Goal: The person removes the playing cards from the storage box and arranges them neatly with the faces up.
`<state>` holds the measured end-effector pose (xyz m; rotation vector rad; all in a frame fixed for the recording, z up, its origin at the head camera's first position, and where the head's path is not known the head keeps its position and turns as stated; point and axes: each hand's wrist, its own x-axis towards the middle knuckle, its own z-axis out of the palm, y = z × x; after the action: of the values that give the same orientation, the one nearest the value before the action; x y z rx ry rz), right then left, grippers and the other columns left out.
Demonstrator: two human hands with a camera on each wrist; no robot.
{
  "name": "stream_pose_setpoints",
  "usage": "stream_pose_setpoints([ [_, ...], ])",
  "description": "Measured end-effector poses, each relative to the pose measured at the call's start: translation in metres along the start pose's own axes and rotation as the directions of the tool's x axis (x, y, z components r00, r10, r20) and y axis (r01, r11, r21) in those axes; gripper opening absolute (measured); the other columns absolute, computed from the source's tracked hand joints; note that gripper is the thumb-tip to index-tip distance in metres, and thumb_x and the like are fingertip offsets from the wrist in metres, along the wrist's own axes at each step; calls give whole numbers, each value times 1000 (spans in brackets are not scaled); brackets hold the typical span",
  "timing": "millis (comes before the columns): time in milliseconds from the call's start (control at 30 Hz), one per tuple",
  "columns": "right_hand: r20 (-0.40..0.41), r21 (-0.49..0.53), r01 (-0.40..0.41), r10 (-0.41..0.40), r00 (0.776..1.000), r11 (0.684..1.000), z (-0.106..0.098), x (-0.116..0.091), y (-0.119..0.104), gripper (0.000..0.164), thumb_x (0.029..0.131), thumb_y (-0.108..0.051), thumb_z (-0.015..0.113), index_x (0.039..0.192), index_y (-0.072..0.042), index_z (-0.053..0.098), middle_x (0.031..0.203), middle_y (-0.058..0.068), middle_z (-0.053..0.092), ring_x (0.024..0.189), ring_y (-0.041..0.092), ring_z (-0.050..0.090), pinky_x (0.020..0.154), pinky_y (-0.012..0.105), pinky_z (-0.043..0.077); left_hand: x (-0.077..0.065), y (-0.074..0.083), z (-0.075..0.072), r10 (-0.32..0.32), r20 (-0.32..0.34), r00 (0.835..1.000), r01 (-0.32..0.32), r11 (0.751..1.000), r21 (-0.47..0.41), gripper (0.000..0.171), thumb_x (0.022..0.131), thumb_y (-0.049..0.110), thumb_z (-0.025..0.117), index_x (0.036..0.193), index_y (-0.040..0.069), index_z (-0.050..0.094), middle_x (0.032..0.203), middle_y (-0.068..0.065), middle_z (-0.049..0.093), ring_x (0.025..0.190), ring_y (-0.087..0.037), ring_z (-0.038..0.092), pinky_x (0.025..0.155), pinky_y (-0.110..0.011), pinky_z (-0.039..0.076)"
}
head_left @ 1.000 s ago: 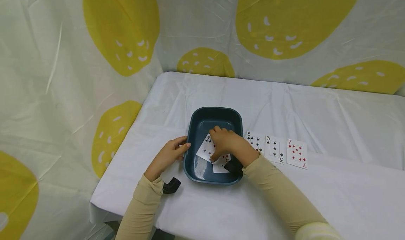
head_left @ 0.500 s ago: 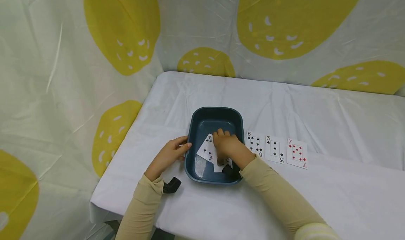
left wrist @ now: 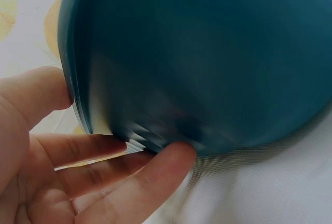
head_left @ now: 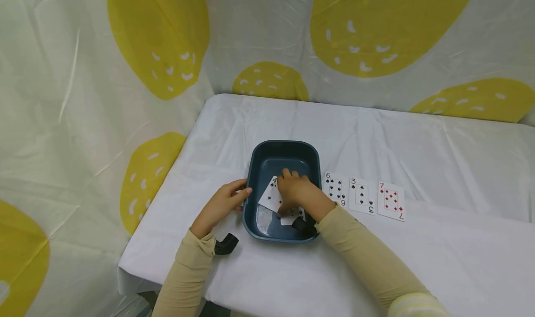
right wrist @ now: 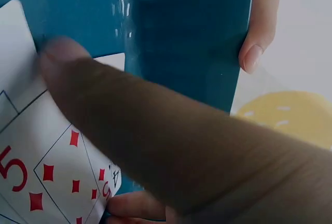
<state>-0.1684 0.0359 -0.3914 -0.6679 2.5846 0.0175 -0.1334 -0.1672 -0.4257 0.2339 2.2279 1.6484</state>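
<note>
From far away, I see the right hand [head_left: 294, 189] bent over the cards inside the dark blue tray [head_left: 267, 168]. Its thumb and fingertips sit apart around the five of diamonds [right wrist: 57, 172], which is right under it; I can't tell if it pinches that card. The four of spades [head_left: 270, 195] lies just left. The left hand [head_left: 219, 210] holds the tray's left side. Outside, to the right, the six of spades [head_left: 334, 187], three of spades [head_left: 362, 196] and seven of diamonds [head_left: 391, 201] make a row. The card job looks partway done to me: three out, some left inside.
</note>
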Motion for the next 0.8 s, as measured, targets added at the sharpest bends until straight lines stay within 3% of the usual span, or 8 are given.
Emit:
stream_pose_setpoints([
  [400, 1, 42, 2, -2, 1000, 999, -2, 0, -1, 97, 57, -41, 83, 128, 3, 35, 119, 18, 36, 104, 32, 38, 87, 49, 36, -1, 2, 1, -8, 1, 1000, 8, 1000, 17, 51, 91, 27, 54, 132, 0, 42, 119, -17, 50, 93, -23, 56, 68, -33, 52],
  [800, -111, 173, 103, -85, 990, 979, -18, -12, 4, 99, 61, -30, 83, 134, 5, 27, 127, 20, 31, 109, 33, 34, 92, 42, 38, -3, 0, 0, -13, -8, 1000, 13, 1000, 5, 51, 91, 28, 54, 132, 1, 42, 120, -17, 50, 94, -24, 57, 68, -33, 52],
])
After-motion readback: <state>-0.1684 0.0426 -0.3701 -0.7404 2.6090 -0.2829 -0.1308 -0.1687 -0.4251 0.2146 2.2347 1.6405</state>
